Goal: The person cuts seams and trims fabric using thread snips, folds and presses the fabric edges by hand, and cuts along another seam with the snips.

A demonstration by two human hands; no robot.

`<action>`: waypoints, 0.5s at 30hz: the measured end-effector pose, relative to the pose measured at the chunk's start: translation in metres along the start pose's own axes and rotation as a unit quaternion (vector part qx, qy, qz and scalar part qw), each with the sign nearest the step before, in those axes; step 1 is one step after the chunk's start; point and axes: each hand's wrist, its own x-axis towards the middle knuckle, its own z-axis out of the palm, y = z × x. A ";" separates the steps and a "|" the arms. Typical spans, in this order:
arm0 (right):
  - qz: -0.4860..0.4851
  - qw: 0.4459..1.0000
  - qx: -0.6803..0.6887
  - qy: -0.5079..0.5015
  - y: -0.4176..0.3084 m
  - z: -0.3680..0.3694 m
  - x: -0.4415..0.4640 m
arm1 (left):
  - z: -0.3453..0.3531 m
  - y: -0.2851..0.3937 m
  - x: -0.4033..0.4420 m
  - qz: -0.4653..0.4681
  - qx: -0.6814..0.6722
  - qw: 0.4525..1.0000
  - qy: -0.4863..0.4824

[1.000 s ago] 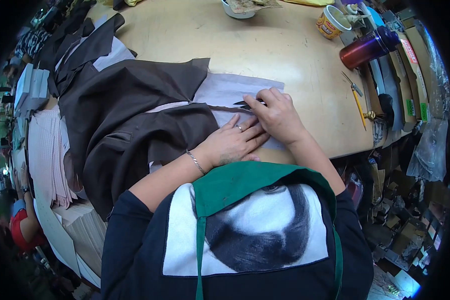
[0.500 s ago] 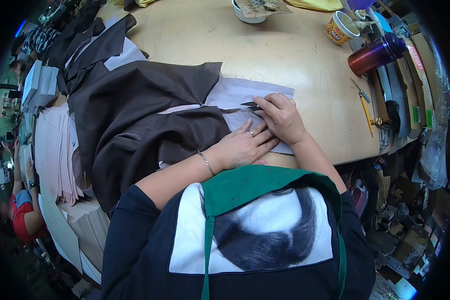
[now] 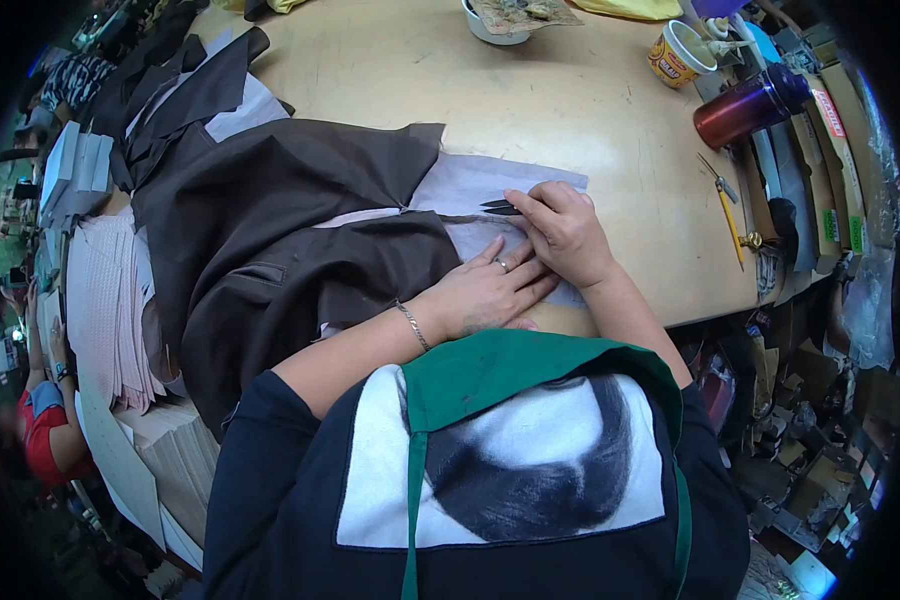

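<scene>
A dark brown garment (image 3: 300, 180) lies in folds across the table, its light grey lining (image 3: 490, 178) spread out at the right end. My left hand (image 3: 495, 290) rests flat on the lining, fingers stretched out, a ring on one of them. Just above it, my right hand (image 3: 567, 235) is closed around black thread snips (image 3: 500, 207). The two short blades point left, slightly apart, over the lining near a dark seam edge. Most of the snips' body is hidden inside the hand.
Along the right edge are a red-purple bottle (image 3: 750, 108), a yellow tub (image 3: 678, 58) and a yellow pencil (image 3: 732, 225). A white bowl (image 3: 495, 35) stands at the back. Stacked pink pieces (image 3: 110, 300) lie left; a person in red (image 3: 55, 435) is beyond.
The snips' blades have shifted slightly and show a little more clearly. My left hand stays in place on the lining, and the garment has hardly moved.
</scene>
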 end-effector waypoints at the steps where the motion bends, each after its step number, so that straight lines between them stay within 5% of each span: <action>1: -0.001 1.000 -0.005 -0.004 -0.002 -0.001 0.001 | 0.000 0.000 0.000 0.000 -0.001 1.000 -0.007; 8: 0.021 0.998 0.028 0.061 -0.002 0.004 0.015 | 0.003 -0.002 0.000 0.007 -0.007 1.000 -0.004; 15: -0.014 0.995 -0.091 -0.024 0.002 -0.038 0.002 | -0.004 0.001 -0.001 0.003 0.003 1.000 0.003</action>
